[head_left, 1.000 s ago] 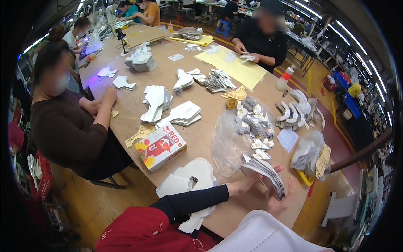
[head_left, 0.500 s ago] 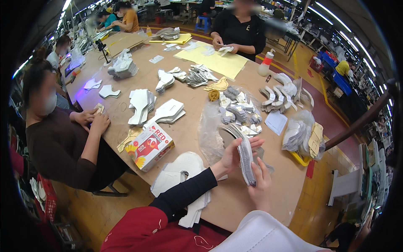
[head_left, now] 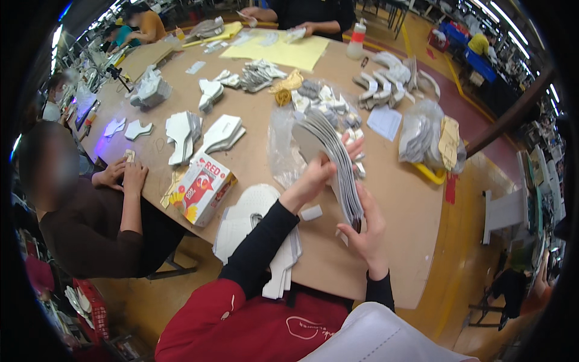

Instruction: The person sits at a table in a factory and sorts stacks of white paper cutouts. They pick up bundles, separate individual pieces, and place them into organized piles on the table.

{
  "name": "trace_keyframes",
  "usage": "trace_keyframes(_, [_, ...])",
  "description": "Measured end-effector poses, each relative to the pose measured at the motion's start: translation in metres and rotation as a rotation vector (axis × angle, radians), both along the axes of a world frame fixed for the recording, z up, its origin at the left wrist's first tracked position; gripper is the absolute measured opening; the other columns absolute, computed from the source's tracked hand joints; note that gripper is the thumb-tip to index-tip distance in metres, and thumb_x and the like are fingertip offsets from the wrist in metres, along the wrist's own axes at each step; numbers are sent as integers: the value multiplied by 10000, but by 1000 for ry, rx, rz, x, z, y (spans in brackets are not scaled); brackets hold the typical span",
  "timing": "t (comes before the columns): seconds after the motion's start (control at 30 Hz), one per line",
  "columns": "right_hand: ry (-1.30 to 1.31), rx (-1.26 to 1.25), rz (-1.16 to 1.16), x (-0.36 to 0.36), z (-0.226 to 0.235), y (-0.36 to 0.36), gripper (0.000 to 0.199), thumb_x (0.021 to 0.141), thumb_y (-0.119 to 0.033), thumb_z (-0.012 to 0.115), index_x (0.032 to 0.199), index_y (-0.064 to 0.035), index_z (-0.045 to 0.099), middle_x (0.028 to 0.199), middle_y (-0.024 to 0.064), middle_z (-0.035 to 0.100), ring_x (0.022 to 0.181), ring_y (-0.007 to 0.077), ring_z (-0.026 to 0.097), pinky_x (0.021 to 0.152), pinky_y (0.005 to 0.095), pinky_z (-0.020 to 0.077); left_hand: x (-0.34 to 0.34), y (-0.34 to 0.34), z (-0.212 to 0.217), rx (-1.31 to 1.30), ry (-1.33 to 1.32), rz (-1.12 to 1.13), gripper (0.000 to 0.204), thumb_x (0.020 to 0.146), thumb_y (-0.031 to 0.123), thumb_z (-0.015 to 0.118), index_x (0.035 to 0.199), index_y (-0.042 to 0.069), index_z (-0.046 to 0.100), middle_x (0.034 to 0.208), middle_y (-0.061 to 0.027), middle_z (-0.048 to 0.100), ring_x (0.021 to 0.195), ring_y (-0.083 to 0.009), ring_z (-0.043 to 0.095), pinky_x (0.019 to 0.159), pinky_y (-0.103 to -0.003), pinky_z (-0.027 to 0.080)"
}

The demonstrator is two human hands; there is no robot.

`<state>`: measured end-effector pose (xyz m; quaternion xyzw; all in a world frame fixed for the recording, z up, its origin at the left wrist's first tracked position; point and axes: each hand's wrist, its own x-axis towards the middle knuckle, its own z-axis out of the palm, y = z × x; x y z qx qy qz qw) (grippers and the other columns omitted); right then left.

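Observation:
A thick stack of curved grey cut pieces [head_left: 339, 161] stands tilted between my hands, above the near right part of the table. My left hand [head_left: 318, 176] grips its left side around the middle, with fingertips showing past the far edge. At the lower right, my right hand [head_left: 369, 230] holds the bottom end, its thumb on the near side and its fingers along the right edge. Just left of the stack, a small white piece [head_left: 312, 212] lies on the table. White shaped pieces [head_left: 247, 214] lie in a pile under my left forearm.
A red and white box [head_left: 203, 188] stands on the table [head_left: 398, 241] at left. Beyond my hands lie a plastic bag [head_left: 282, 151] and several bundles of pieces. A yellow tray [head_left: 435, 175] sits at the right edge. Two co-workers handle small pieces at the left and far sides.
The stack has risen and turned, its layered edges now fanned toward me. My right hand has shifted to its lower end. The view has tilted downward, and the small white piece shows more fully.

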<state>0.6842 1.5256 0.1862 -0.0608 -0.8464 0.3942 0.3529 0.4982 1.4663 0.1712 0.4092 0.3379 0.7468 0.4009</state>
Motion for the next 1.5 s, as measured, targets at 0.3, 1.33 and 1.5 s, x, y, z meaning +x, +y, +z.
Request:
trace_keyframes(0.3, [59, -195, 37, 6, -1, 5, 401, 933, -190, 632, 1271, 15, 562, 1252, 186, 609, 1150, 318, 596, 956, 390, 484, 4, -1, 1, -78, -282, -21, 783, 995, 589, 302, 1518, 15, 199, 1502, -200, 361, 1365, -260, 398, 1123, -369, 340])
trace_keyframes(1.33, [-61, -138, -142, 22, 10, -6, 285, 817, -30, 700, 1096, -19, 642, 972, 128, 662, 708, 200, 591, 633, 277, 484, 18, -4, -2, -101, -241, 9, 726, 967, 552, 437, 1335, -73, 463, 1208, -216, 614, 1153, -258, 602, 938, -400, 530])
trace_keyframes(1.5, [-27, -222, -175, 19, 5, -11, 254, 816, -52, 714, 1060, -23, 648, 1047, 137, 659, 741, 210, 620, 631, 273, 491, 17, -3, -5, -138, -239, 0, 770, 981, 565, 394, 1394, -85, 396, 1233, -233, 607, 1054, -258, 651, 901, -369, 553])
